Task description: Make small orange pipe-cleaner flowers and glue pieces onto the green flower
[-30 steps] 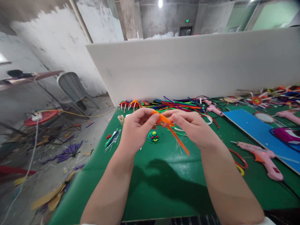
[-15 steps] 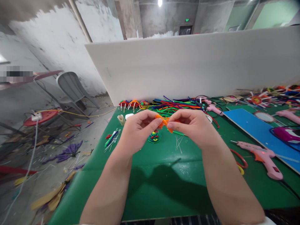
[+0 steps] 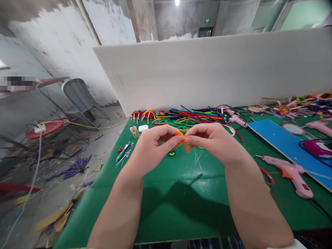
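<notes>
Both hands meet above the green table [image 3: 181, 207] and pinch one orange pipe cleaner [image 3: 184, 142]. My left hand [image 3: 153, 147] grips its coiled upper end between thumb and fingers. My right hand [image 3: 212, 140] pinches it from the other side, fingertips almost touching the left ones. A short orange tail sticks down between the two hands. Just behind them on the table lies a small green coiled disc [image 3: 171, 152], half hidden by my left hand.
A heap of coloured pipe cleaners [image 3: 193, 117] lies at the table's back by a white board [image 3: 207, 69]. A pink glue gun [image 3: 287, 172] and a blue sheet [image 3: 285, 145] are at the right. Small bundles of sticks [image 3: 124, 154] lie left. A grey chair [image 3: 77, 98] stands off-table.
The long orange tail that hung down to the right has been wound in; only a short stub shows now. Both hands stayed close together, shifting slightly lower.
</notes>
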The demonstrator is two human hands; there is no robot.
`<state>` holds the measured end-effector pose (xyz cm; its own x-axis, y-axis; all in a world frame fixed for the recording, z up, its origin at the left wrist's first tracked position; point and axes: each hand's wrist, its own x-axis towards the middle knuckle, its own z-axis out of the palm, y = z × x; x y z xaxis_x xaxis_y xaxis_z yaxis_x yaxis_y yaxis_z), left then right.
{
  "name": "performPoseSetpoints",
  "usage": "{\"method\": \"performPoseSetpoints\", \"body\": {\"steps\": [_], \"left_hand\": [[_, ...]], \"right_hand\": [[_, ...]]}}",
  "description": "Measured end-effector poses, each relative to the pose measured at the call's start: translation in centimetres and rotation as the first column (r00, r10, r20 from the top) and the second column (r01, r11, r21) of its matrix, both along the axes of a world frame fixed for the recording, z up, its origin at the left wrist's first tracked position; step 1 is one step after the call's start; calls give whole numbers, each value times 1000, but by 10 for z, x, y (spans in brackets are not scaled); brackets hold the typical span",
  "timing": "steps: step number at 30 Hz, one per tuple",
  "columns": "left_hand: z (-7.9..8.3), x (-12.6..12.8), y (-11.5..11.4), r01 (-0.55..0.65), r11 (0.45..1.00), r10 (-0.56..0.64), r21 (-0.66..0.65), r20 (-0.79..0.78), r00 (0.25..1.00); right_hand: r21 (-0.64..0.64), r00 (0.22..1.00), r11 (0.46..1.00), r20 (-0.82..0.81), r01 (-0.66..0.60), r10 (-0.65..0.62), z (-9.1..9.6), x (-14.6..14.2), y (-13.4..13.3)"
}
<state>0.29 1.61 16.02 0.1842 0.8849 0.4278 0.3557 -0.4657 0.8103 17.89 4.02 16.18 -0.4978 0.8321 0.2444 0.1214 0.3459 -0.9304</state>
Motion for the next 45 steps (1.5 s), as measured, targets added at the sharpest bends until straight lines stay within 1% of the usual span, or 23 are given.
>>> {"method": "performPoseSetpoints", "body": {"steps": [2,4,6,9,11,14,15,17,18,20,22,24,26,30,35,39,41,43,45], "left_hand": [[0,1,0,-3,1000,3,0,-8,1000],[0,1,1,-8,1000,8,4,-8,1000],[-1,2,1,-12,1000,12,14,-8,1000],[-1,3,2,-34,999,34,21,-19,999],[-2,4,2,-60,998,61,19,-27,998],[-3,5,2,-99,995,99,21,-13,995],[-3,5,2,-108,994,108,20,-3,994],[-2,5,2,-114,994,113,6,16,993],[-2,4,2,-106,994,106,-7,24,994],[-1,2,3,-72,996,74,-47,40,996],[0,0,4,-35,996,42,-82,80,996],[-1,-3,6,-6,995,21,-103,145,989],[-2,-3,8,-1,995,22,-100,210,977],[-3,-1,9,-38,998,51,-50,280,959],[-3,2,8,-50,998,54,-23,250,967],[-5,2,9,-55,998,57,-17,242,969],[-5,1,8,-49,999,48,-3,231,972],[-4,-2,7,-39,999,31,35,186,982],[-3,-6,5,-27,990,15,140,90,996]], "right_hand": [[-13,1000,1000,0,4,-4,-1,0,1],[2,1000,1000,10,17,-17,-2,-1,1],[49,999,998,27,42,-43,-2,-1,-1],[167,991,981,71,97,-110,-1,-4,-5],[277,976,949,110,151,-187,-1,-7,-8],[443,929,865,161,234,-334,-3,-13,-12],[476,914,844,173,249,-367,-3,-14,-12],[497,902,828,180,260,-392,-4,-15,-12],[488,906,834,177,259,-385,-4,-15,-12],[437,926,867,166,239,-339,-4,-13,-12],[354,953,912,139,207,-270,-3,-12,-11],[271,970,943,93,191,-223,-3,-11,-9],[214,976,956,44,200,-213,-3,-10,-7],[157,979,967,-1,202,-204,-5,-10,-3],[133,986,977,-26,164,-162,-7,-11,-1],[162,981,968,-26,194,-192,-8,-13,-3],[150,980,968,-40,199,-195,-8,-14,-2],[89,984,982,-90,164,-156,-8,-13,-2],[-11,984,996,-151,90,-91,-7,-12,-1]]}}
